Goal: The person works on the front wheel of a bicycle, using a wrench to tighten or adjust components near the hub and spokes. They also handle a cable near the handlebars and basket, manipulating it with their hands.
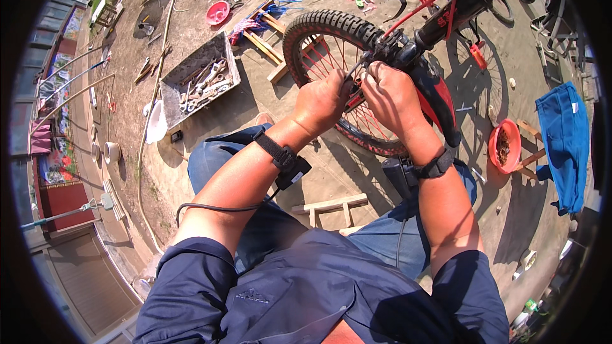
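Both my hands work close together at the front wheel (pixel 331 19) of a bicycle, which has a knobbly black tyre and red spokes. My left hand (pixel 324 100) is closed, its fingertips pressed against a dark thin part by the brake area. Beside it, my right hand (pixel 389 92) is pinched shut just below the black fork (pixel 440 25). What either hand grips is hidden by the fingers. A red and black mudguard (pixel 440 102) lies to the right of my right hand.
A metal tray (pixel 233 79) of wrenches and other tools sits on the left. Red bowls (pixel 218 13) stand far left and, holding small parts, at right (pixel 505 146). A blue cloth (pixel 564 146) hangs over a wooden stool. A wooden frame (pixel 331 207) lies between my legs.
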Demonstrator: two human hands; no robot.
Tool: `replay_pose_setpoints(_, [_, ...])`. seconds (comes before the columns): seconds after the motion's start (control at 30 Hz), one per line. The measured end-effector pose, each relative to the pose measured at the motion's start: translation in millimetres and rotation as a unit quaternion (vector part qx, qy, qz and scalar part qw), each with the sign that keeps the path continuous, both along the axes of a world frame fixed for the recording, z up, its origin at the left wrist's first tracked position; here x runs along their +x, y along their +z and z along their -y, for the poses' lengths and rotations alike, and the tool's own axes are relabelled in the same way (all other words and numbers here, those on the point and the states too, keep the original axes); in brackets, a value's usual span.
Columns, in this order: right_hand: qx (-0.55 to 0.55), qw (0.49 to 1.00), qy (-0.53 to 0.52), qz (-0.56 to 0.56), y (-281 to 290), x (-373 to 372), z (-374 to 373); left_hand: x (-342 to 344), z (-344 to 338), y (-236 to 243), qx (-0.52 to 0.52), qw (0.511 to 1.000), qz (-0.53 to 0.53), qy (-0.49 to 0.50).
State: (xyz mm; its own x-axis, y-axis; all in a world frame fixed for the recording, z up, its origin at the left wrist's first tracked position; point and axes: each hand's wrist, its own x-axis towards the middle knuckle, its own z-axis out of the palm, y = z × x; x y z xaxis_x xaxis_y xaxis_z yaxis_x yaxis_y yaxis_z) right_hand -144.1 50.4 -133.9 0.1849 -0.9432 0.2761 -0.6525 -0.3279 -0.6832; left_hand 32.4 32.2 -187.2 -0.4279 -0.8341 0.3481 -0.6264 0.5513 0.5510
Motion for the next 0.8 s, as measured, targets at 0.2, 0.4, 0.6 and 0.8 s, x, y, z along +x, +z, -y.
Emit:
replay_pose_setpoints(0.2, [-0.027,0.999,0.008,-0.033,-7,-3,4,26,-18,42,0.071,0.997,0.025,0.003])
replay_pose_setpoints(0.4, [-0.004,0.999,-0.006,-0.04,-6,-3,3,19,-10,94,0.152,0.984,0.093,-0.012])
replay_pose_setpoints(0.6, [0.002,0.999,-0.007,-0.043,-8,-4,4,7,8,118,0.184,0.965,0.187,-0.032])
replay_pose_setpoints(0.8, [-0.007,0.999,0.001,-0.049,-9,-4,4,-2,25,144,0.177,0.937,0.286,-0.095])
